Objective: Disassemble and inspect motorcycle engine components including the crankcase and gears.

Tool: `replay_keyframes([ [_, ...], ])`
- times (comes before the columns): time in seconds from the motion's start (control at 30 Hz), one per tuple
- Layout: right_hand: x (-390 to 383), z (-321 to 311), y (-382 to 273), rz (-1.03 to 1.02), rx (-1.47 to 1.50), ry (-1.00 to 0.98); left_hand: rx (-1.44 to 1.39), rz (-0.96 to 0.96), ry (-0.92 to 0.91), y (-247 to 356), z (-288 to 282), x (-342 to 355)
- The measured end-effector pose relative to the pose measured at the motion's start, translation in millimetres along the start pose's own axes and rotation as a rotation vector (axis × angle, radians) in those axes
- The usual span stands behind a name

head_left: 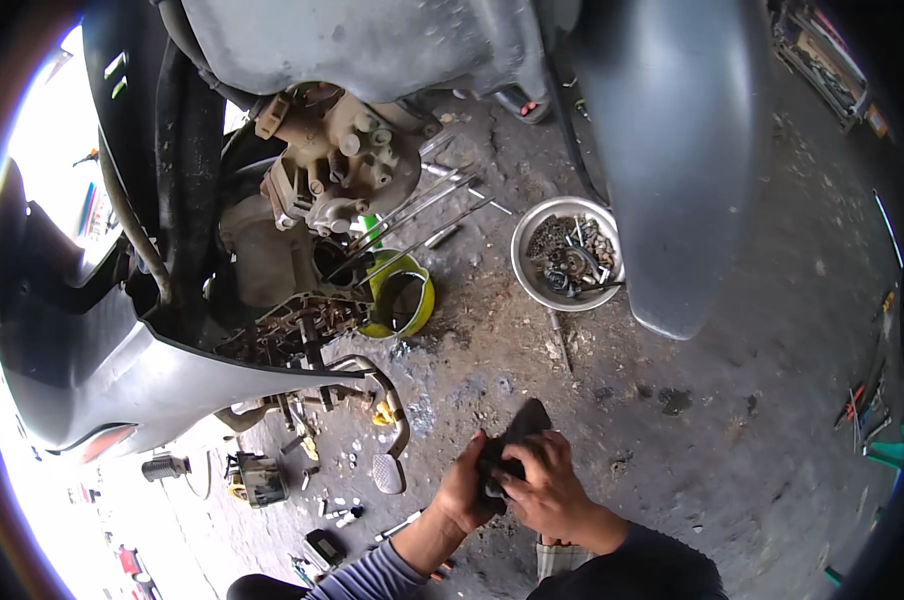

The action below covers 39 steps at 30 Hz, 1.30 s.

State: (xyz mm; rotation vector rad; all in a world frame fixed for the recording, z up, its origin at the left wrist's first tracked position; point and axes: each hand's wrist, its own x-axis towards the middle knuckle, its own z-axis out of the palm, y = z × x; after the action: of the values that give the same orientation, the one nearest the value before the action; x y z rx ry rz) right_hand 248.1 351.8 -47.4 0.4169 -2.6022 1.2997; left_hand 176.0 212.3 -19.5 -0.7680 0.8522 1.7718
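Close together above the floor, both my hands are closed on a dark, soft-looking piece that appears to be a rag [528, 421]. My left hand [464, 484] grips its left side with the thumb up. On the right, the curled fingers of my right hand [544, 484] press into it. Whether something is wrapped inside is hidden. Ahead and to the left is an opened motorcycle engine [262, 250], with long bare studs [422, 215] sticking out to the right. A foot pedal [387, 472] with a ridged pad lies nearest my left hand.
A metal bowl [528, 284] of small parts stands on the stained floor beyond my hands. Beneath the engine sits a yellow-green bucket [422, 310]. A grey fender [672, 200] hangs at the upper right. Sockets [347, 515] and a round motor-like part [257, 480] lie at lower left.
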Motion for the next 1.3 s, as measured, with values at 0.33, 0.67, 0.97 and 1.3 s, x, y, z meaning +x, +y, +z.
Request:
replay_keyframes([
  [0.33, -35.8, 25.3, 10.0, 0.381, 0.466, 0.114, 0.54, 0.15, -0.209, -11.3, -34.3, -21.6],
  [0.67, 30.7, -34.7, -16.2, 0.241, 0.171, -0.717, 1.385, 0.036, 0.272, 48.9, -201.5, -168.1],
  [0.97, 142.1, -15.1, -31.7, 0.445, 0.078, -0.518, 1.503, -0.163, 1.332, 84.9, -405.9, -288.7],
  [1.3, 178.6, 58.0, -92.1, 0.505, 0.88, -0.202, 1.849, -0.347, 1.233, 87.9, -471.8, -297.2],
])
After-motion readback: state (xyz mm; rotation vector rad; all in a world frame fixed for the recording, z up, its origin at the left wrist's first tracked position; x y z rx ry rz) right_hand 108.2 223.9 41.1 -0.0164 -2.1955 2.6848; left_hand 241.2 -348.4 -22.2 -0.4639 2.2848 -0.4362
